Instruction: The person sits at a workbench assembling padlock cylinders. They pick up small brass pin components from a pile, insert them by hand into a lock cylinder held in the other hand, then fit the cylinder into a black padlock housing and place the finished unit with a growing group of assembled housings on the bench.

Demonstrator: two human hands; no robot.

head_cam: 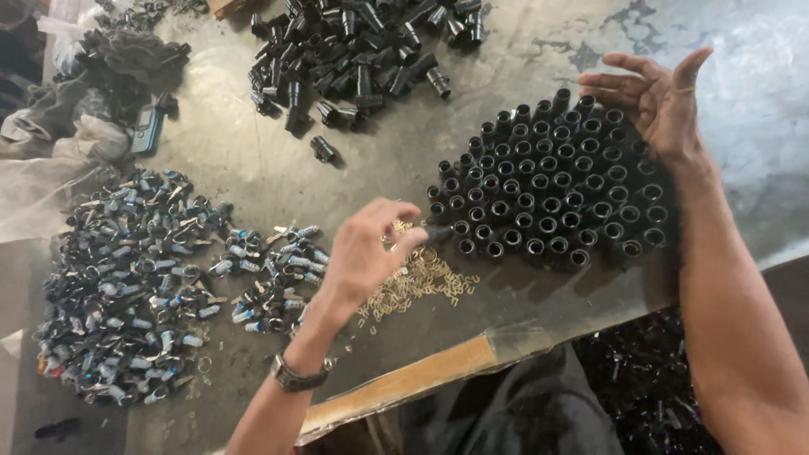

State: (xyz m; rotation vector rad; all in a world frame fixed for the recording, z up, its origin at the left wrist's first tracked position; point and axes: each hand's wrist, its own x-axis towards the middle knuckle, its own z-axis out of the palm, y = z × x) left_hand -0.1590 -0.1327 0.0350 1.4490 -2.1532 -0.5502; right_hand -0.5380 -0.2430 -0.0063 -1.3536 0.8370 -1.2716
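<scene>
My left hand (366, 248), with a watch on the wrist, pinches a small black tube piece (436, 233) over a scatter of small brass clips (417, 282). It hovers at the left edge of a packed cluster of upright black tubes (552, 190). My right hand (661, 97) is raised beyond the cluster's far right side, fingers spread, palm empty. Both hands are above a grey worn work surface (253, 160).
A loose heap of black tube parts (358, 50) lies at the top. A big pile of blue, silver and black small parts (126, 278) fills the left. Dark rags and a phone (147, 126) sit top left. A wooden edge strip (404, 379) borders the near side.
</scene>
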